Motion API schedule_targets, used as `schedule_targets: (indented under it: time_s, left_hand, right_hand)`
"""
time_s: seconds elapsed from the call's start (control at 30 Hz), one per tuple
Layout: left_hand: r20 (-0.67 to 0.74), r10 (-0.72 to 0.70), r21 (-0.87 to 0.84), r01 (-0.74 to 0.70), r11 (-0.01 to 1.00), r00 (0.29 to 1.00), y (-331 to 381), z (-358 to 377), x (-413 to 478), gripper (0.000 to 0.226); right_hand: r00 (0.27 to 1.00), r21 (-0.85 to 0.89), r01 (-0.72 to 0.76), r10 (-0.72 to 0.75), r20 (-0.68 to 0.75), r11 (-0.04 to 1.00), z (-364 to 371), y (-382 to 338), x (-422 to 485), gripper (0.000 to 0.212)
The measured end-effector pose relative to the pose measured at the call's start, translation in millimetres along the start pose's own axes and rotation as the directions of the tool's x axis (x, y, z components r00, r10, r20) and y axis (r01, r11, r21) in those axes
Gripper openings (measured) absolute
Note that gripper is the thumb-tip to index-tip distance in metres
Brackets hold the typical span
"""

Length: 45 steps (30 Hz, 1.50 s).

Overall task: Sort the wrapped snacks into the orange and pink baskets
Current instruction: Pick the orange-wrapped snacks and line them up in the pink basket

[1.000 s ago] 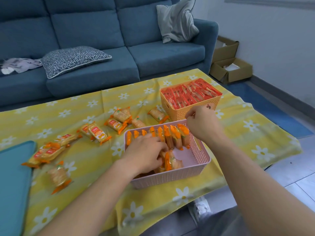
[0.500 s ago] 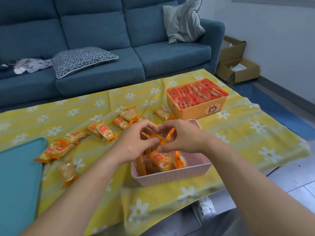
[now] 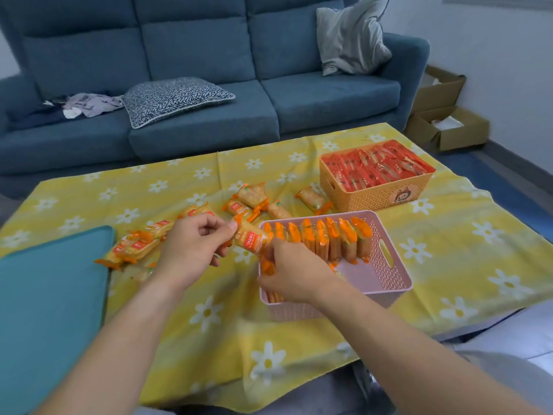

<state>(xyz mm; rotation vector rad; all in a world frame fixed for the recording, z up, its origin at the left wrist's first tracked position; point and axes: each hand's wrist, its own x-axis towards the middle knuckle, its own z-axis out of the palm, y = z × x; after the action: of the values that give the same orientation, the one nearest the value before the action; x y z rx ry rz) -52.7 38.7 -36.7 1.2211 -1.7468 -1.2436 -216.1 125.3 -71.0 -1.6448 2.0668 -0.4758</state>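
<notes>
Head view: left grip (image 3: 191,250) pinches one end of an orange-wrapped snack (image 3: 250,239) w/ thumb & forefinger. Right grip (image 3: 293,274) curls on its other end, over left rim of pink basket (image 3: 398,283). Row of packs (image 3: 326,238) stands on edge along basket's far wall. Orange basket (image 3: 374,196), full of red packs (image 3: 377,166), sits near far right corner of yellow-clothed tabletop (image 3: 449,250). Loose snacks (image 3: 248,199) lie mid-tabletop.

The tablecloth (image 3: 299,339) is yellow, banded paler, with white daisies. The orange basket (image 3: 374,199) has a latticed wall with a small cartoon animal sticker and holds red wrappers (image 3: 377,167). The pink basket (image 3: 386,271) holds clear packs (image 3: 323,238) with orange ends. The snack (image 3: 250,238) in the left hand (image 3: 191,250) has a red label and orange ends. Behind are a blue sofa (image 3: 209,55), a navy-and-white herringbone cushion (image 3: 176,98) and a grey pillow (image 3: 350,37). At the left lies a teal pad (image 3: 51,295).
</notes>
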Motion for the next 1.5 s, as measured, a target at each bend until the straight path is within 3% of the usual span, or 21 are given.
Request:
schedule_targets:
  time_s: [0.1,0.27,0.43,0.6,0.8,0.93,1.03,1.1,1.17,1.3,1.43,1.5]
  left_hand:
    - [-0.014,-0.018,-0.021,0.017,1.0,1.0,0,0,0,0.019]
    - [0.011,-0.06,-0.039,0.06,0.997,0.998,-2,1,5,0.02]
    - [0.088,-0.053,0.04,0.049,0.998,0.995,-1,14,8,0.024]
    - [0.065,-0.003,0.245,-0.013,0.969,0.998,-8,35,7,0.027]
    - [-0.016,0.113,0.644,-0.076,0.761,0.993,-12,55,-5,0.026]
    - [0.006,0.121,0.747,-0.085,0.66,0.993,-18,64,-7,0.022]
    - [0.011,0.137,0.759,-0.097,0.644,0.99,-23,67,-6,0.022]
    - [0.011,0.139,0.745,-0.101,0.659,0.99,-26,66,-4,0.025]
    - [0.009,0.127,0.726,-0.094,0.681,0.992,-29,65,-2,0.029]
    - [0.009,0.124,0.725,-0.092,0.683,0.992,-30,64,0,0.028]
    - [0.152,0.301,0.648,-0.325,0.689,0.941,-32,66,-2,0.014]
    - [0.28,0.324,0.635,-0.428,0.643,0.904,-33,68,-4,0.02]
  right_hand:
    - [1.0,0.095,0.007,-0.008,0.017,0.995,-2,-1,3,0.046]
    - [0.985,0.049,0.023,-0.031,0.168,0.999,-15,6,-5,0.025]
    - [0.975,-0.059,-0.152,0.16,0.157,0.987,-35,23,-12,0.014]
    - [0.926,0.101,-0.365,0.351,0.137,0.925,-50,37,-10,0.023]
    - [0.83,0.413,-0.557,0.487,0.271,0.72,-50,36,-4,0.046]
    - [0.797,0.617,-0.598,0.462,0.389,0.511,-39,30,0,0.063]
    - [0.782,0.734,-0.607,0.395,0.483,0.303,-27,21,1,0.045]
    - [0.772,0.742,-0.621,0.365,0.521,0.253,-23,19,0,0.041]
    - [0.766,0.719,-0.631,0.382,0.517,0.292,-21,18,0,0.039]
    - [0.826,0.636,-0.546,0.479,0.298,0.546,-14,20,4,0.021]
    - [0.834,0.69,-0.518,0.478,0.277,0.506,-10,21,4,0.015]
    - [0.835,0.667,-0.521,0.481,0.268,0.533,-13,23,5,0.015]
